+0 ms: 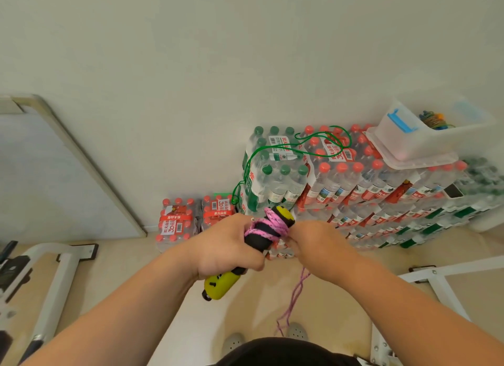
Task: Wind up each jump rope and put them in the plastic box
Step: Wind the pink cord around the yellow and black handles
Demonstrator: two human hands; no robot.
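My left hand [227, 247] grips the black-and-yellow handles [259, 239] of a jump rope, held together at chest height. Several turns of its pink rope [272, 224] are wrapped around the handles. My right hand [313, 243] pinches the pink rope just beside the handles, and the loose rest of the rope [296, 294] hangs down toward the floor. A green jump rope [275, 151] lies draped over the stacked water bottle packs. The clear plastic box [425, 139] stands on top of the stack at the right, with a wound rope bundle [435, 120] inside.
Shrink-wrapped water bottle packs [368, 180] are stacked against the wall ahead, with two smaller packs [177, 224] on the floor at their left. White metal frames stand at the left [54, 284] and right [441, 284]. A board [54, 174] leans on the wall.
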